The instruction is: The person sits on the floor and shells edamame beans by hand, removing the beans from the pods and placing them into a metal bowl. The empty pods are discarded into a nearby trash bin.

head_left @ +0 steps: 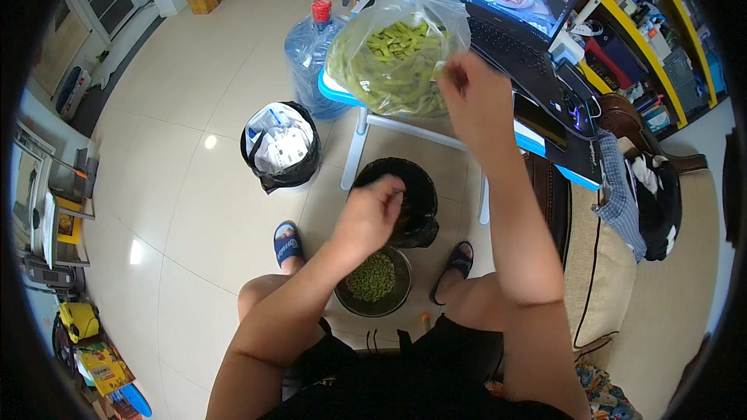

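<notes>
Beans (371, 276) part-fill the lower-centre bowl (402, 289); many top-centre pods (401, 40) remain. Left hand (369, 214), right hand (476, 101): fingers curled, any grasp unclear.

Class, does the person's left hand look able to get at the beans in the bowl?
Probably yes: the left hand seems close to the bowl, and no lid covers the beans.
</notes>
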Available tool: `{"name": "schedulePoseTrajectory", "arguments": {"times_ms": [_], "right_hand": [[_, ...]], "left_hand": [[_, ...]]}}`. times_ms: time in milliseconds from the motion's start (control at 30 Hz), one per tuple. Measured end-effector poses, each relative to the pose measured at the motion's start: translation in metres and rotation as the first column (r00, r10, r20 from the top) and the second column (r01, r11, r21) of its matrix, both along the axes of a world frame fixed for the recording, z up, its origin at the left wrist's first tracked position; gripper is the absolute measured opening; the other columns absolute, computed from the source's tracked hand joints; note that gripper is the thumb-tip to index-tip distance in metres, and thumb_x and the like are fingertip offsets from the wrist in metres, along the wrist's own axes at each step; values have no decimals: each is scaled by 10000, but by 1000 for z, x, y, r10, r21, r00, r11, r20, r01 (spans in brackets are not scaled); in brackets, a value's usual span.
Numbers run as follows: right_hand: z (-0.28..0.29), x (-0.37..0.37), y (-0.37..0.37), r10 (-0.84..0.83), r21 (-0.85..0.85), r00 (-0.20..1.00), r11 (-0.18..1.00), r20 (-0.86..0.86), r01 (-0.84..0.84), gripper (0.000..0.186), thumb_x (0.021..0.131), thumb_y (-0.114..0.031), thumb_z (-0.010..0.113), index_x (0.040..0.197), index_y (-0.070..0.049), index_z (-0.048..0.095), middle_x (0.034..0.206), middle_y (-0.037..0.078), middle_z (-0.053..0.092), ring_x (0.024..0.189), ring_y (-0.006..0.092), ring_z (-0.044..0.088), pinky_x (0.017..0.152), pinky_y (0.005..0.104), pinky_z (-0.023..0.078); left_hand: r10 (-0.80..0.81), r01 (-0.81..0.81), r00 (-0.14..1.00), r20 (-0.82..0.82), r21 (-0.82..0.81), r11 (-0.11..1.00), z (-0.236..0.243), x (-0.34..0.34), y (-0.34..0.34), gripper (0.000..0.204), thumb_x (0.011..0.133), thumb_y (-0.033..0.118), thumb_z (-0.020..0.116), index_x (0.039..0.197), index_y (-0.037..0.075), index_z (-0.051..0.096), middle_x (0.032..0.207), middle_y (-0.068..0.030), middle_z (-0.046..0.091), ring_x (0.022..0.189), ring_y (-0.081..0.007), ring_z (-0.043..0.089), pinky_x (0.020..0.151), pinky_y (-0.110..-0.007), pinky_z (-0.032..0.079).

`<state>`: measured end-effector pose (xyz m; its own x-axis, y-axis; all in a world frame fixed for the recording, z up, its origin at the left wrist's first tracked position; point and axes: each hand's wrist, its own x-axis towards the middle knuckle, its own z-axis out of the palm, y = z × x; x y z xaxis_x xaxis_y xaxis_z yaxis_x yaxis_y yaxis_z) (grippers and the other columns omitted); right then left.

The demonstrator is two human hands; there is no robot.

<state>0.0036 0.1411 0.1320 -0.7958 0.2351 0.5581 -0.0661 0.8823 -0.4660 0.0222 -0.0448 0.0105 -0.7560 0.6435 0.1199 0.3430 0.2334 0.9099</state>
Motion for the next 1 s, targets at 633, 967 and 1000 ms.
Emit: {"name": "schedulePoseTrajectory", "arguments": {"times_ms": [633, 967, 1000], "right_hand": [[-126, 88, -9, 255, -887, 966, 455, 47, -77, 125, 848, -70, 627, 930, 22, 649, 789, 33, 646, 692, 85, 572, 617, 233, 469], [-130, 87, -3, 227, -821, 971, 566, 74, -70, 95, 860, -62, 624, 902, 20, 648, 769, 19, 624, 668, 71, 546, 602, 211, 455], [-129, 87, -3, 236, -818, 967, 572, 92, -62, 93, 860, -62, 625, 898, 18, 649, 765, 19, 624, 667, 70, 548, 598, 210, 455]], "left_hand": [[-173, -110, 741, 649, 372, 922, -4, -5, 35, 110, 900, 67, 570, 928, -29, 617, 759, -61, 610, 590, -118, 565, 525, -243, 478], [-104, -91, 780, 617, 276, 957, 2, -3, 42, 138, 912, 84, 559, 941, -25, 639, 740, -37, 593, 579, -94, 527, 527, -230, 463], [-96, -90, 784, 614, 265, 960, 2, -3, 43, 139, 913, 86, 560, 940, -24, 639, 736, -34, 591, 577, -92, 523, 527, -228, 461]]}}
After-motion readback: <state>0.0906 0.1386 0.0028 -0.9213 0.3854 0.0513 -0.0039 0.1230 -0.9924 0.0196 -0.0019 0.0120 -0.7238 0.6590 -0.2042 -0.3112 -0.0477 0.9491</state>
